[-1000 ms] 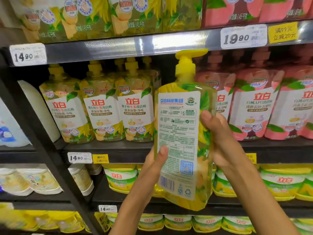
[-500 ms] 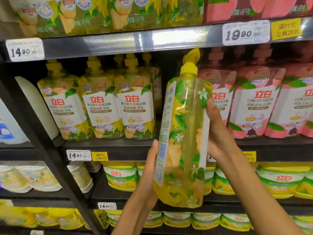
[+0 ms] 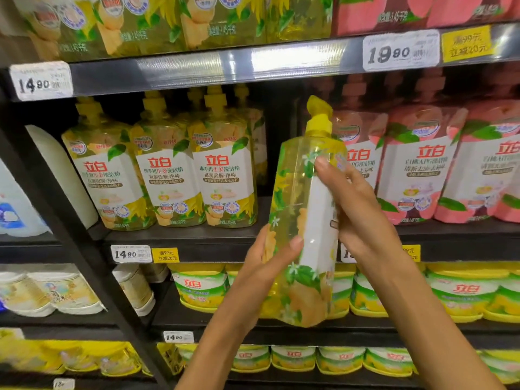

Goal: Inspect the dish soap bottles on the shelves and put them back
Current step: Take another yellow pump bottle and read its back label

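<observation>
The yellow dish soap bottle [image 3: 298, 220] is held upright in the air in front of the shelf unit, clear of the shelf edge [image 3: 219, 246] and touching no other stock. Its narrow side faces the camera, with the white label edge turned to the right. The yellow pump cap [image 3: 318, 116] reaches up to just below the metal rail [image 3: 197, 68] of the shelf above.

The left hand [image 3: 267, 263] grips the bottle's lower left side, thumb laid across the front. The right hand [image 3: 357, 209] grips the upper right side, fingers curled round the label edge.

On the middle shelf, three yellow bottles [image 3: 168, 175] stand in a row at the front edge on the left. Pink bottles [image 3: 416, 164] stand at the front edge on the right. Between the two groups there is an open gap on the shelf board, directly behind the held bottle.

A black upright post [image 3: 70, 220] runs diagonally along the left side of the unit. Green and yellow tubs [image 3: 199, 288] fill the shelf below, close to its front edge. Price tags [image 3: 130, 253] are fixed along the shelf edges.
</observation>
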Demonstrator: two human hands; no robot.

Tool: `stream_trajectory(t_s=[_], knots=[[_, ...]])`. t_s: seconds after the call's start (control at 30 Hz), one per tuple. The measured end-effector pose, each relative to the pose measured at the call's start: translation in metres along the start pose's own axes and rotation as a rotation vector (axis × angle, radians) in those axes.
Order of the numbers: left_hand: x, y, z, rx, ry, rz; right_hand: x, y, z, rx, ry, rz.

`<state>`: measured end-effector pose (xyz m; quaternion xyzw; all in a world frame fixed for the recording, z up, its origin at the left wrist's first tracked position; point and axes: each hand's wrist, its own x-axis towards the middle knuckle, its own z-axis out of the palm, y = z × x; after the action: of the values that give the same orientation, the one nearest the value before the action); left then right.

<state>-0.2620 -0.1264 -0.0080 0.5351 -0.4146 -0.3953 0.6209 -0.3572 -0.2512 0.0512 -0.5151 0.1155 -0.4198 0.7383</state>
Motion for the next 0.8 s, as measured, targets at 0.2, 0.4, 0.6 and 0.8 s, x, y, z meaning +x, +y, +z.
stream_trajectory(t_s=[0.2,0.4,0.6,0.8], knots=[[-0.005,0.002,-0.002,-0.368,-0.057,-0.038,-0.001,-0.004,-0.010,-0.063,0.018,0.017],[-0.011,0.009,0.002,-0.452,-0.058,-0.076,0.000,0.005,-0.009,0.199,-0.138,0.135],[-0.015,0.025,-0.012,-0.237,-0.027,-0.067,0.003,-0.002,-0.008,0.094,-0.085,0.100],[-0.020,0.026,0.004,-0.111,0.024,-0.082,0.005,-0.009,0.002,-0.103,-0.084,0.151]])
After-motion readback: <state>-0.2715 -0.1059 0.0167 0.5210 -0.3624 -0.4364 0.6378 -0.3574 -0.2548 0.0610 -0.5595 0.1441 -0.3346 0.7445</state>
